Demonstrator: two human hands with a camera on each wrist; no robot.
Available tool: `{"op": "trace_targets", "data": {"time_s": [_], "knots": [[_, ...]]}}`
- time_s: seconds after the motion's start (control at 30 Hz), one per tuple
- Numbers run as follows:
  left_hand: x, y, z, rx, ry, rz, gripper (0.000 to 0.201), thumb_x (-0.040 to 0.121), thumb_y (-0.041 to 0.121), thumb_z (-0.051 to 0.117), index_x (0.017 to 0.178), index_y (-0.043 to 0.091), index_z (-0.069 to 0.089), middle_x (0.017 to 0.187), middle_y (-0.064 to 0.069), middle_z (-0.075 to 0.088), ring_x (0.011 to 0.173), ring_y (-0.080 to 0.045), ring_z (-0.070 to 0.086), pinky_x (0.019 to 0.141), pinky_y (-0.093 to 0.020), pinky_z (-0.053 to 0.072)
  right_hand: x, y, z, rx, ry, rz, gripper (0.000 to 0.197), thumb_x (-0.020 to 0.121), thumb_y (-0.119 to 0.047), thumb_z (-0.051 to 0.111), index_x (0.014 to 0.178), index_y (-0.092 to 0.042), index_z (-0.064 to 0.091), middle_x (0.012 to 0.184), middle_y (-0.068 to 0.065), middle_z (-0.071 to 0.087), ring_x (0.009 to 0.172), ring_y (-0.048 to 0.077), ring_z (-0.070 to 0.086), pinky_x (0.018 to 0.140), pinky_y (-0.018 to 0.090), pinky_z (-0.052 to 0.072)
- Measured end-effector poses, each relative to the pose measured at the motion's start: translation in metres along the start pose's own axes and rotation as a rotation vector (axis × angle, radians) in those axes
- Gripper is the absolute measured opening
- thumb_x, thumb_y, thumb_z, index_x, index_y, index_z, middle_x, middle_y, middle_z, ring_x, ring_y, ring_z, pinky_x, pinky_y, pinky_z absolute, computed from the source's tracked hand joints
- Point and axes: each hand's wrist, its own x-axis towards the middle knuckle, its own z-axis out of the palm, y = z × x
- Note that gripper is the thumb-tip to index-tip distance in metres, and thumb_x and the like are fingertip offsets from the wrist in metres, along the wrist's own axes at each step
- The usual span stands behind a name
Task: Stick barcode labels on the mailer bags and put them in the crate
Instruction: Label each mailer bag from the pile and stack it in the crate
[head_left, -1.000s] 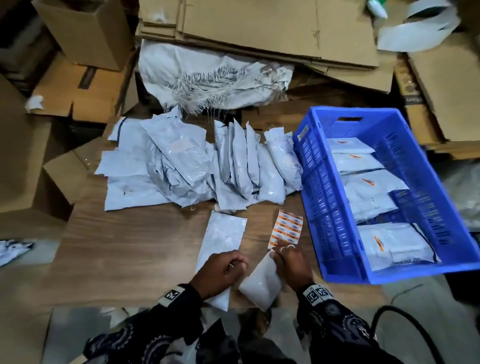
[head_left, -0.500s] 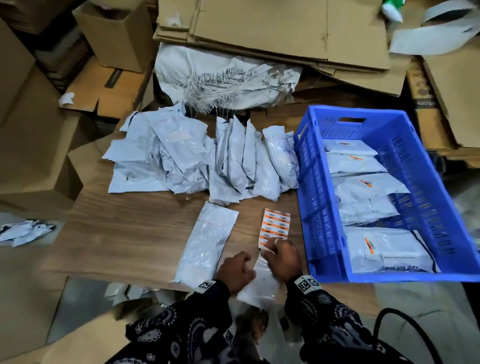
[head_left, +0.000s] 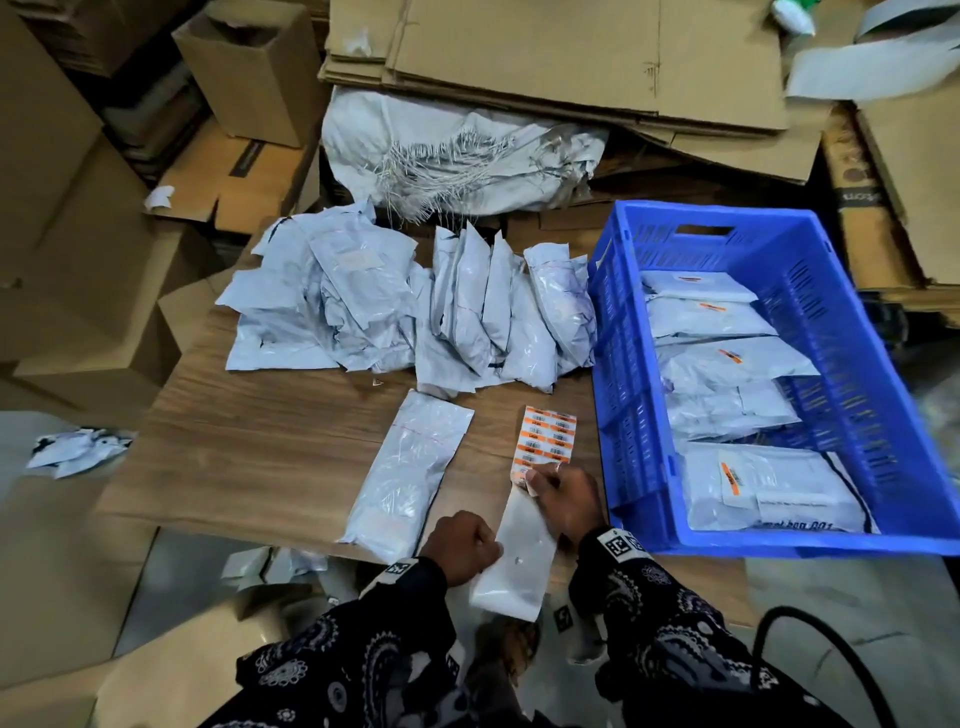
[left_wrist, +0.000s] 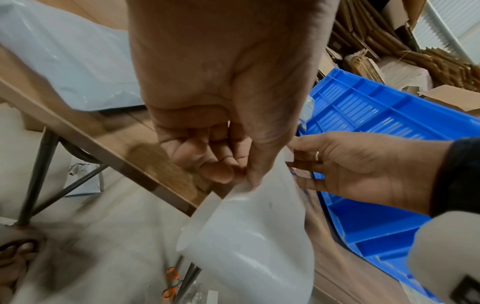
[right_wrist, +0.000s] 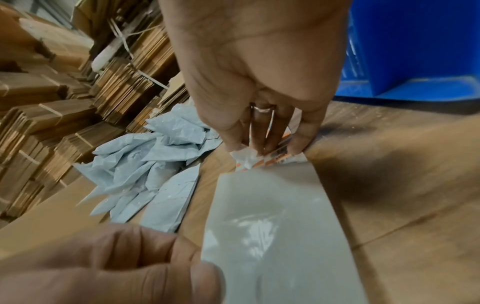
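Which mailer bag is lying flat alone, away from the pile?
The long bag beside the label sheet, left of both hands; the rest are heaped behind or crated.

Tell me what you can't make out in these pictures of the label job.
- Barcode print on the label sheet: too small in the head view, blurred in the right wrist view.
- The label under the right hand: its fingers cover it.
- Lower mailers in the blue crate: hidden by those on top.
- The left hand blocks the loose mailer bag in its wrist view.

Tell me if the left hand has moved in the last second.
Yes. The left hand has shifted right, off the lone mailer bag, toward the blue crate.
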Motion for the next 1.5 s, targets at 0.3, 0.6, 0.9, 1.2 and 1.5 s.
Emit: {"op": "trace_targets", "data": {"time_s": [0.3,0.6,0.9,1.2,1.5], "knots": [[-0.016,0.001,-0.017,-0.041,0.032,0.077,0.01,0.086,0.03,0.073,0.088,0.021,0.075,0.086,0.009,0.07,0.089,-0.01,0.067,0.079,-0.022,0.049,0.0,-0.004,0.002,0.469,0.103,0.077,0.013,0.096,-0.026,0.066,0.089,-0.018,0.075,0.091,0.002,0.079,0.083,0.022,0.077,0.076,0.047,0.063],[-0.038,-0.038,-0.082,-0.288,0.252,0.076,0.015,0.083,0.034,0.069,0.079,0.02,0.074,0.07,0.004,0.073,0.063,-0.009,0.066,0.067,-0.032,0.056,-0.018,-0.033,0.017,0.498,-0.032,-0.058,0.017,0.096,-0.013,0.067,0.081,-0.006,0.072,0.07,0.008,0.068,0.063,0.018,0.059,0.056,0.025,0.047],[-0.021,-0.104,-0.143,-0.136,0.36,-0.084,0.01,0.088,0.024,0.069,0.079,0.025,0.073,0.079,0.012,0.075,0.085,-0.014,0.072,0.082,-0.032,0.057,-0.04,-0.065,0.063,0.521,-0.284,0.06,0.02,0.087,-0.023,0.079,0.095,-0.006,0.075,0.077,0.007,0.071,0.068,0.017,0.06,0.061,0.03,0.049],[-0.005,-0.119,-0.152,-0.101,0.145,-0.013,0.016,0.081,0.035,0.082,0.086,0.023,0.074,0.072,0.007,0.072,0.071,-0.004,0.068,0.068,-0.019,0.048,-0.057,-0.083,0.138,0.123,-0.32,-0.001,0.024,0.081,-0.019,0.079,0.09,-0.02,0.056,0.065,-0.004,0.068,0.061,0.015,0.064,0.061,0.026,0.049],[0.002,-0.12,-0.16,-0.105,0.05,0.018,0.01,0.082,0.024,0.08,0.087,0.02,0.072,0.068,0.006,0.07,0.06,0.006,0.061,0.058,-0.005,0.039,-0.046,-0.094,0.144,-0.375,-0.546,-0.245,0.039,0.09,-0.036,0.07,0.117,-0.019,0.047,0.095,0.008,0.071,0.074,0.021,0.069,0.068,0.036,0.052]]}}
